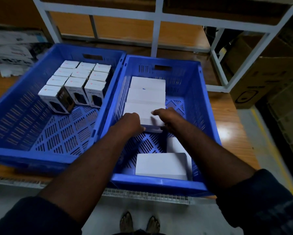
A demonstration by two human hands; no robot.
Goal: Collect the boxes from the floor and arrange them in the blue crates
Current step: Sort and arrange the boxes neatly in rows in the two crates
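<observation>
Far left is the left crate (32, 160), sitting on the wooden table (227, 106). It has small printed boxes (81, 82) stood upright in tidy rows toward its back right corner. Right beside it is the right crate (159, 182).

The left hand (130, 121) is curled round the left end of a white box (147, 116), thumb tucked under the near edge. The right hand (167, 117) grips the other end. It's a bit blurry, but the fingers are clearly wrapped over it.

So the box sits between both hands, near the crate's left wall, at the near end of a row of white boxes (147, 83). A loose white box (161, 165) lies flat in the near right corner. A cardboard carton (269, 78) is off to the right.
</observation>
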